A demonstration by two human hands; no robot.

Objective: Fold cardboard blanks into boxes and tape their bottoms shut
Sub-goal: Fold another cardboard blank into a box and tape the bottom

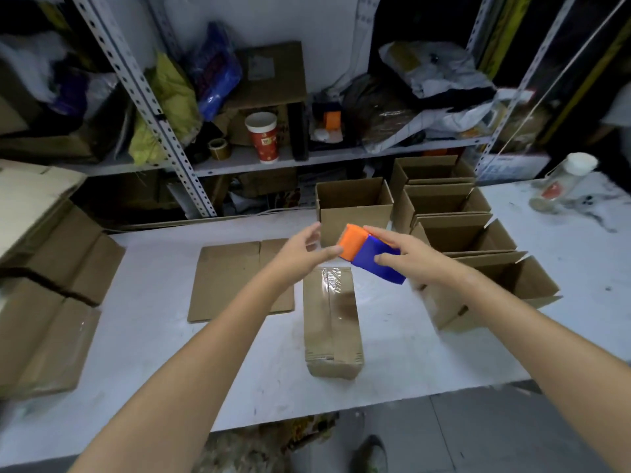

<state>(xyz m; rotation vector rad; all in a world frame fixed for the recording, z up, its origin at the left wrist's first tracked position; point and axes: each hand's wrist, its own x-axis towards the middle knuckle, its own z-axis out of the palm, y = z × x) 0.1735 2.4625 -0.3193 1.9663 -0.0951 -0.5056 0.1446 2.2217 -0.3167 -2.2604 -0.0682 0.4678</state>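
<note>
We cannot see the tape roll or cutting edge of the blue-and-orange tape dispenser (367, 256). The right hand (408, 256) covers its far side, fingers and thumb curled round the blue body, holding it in the air above the table (136, 343). The left hand (305, 249) is spread, fingers straight. Its thumb tip reaches the orange end, but blur hides whether they touch.

Beneath the hands a taped box (333, 322) lies bottom up, a glossy strip along its seam. A flat blank (235, 279) lies just to its left. To the right, open boxes (454, 230) stand in a row with mouths up and insides shadowed. The nearest box (495, 285) is partly behind the right forearm. Bare table runs from the taped box to the near edge.
</note>
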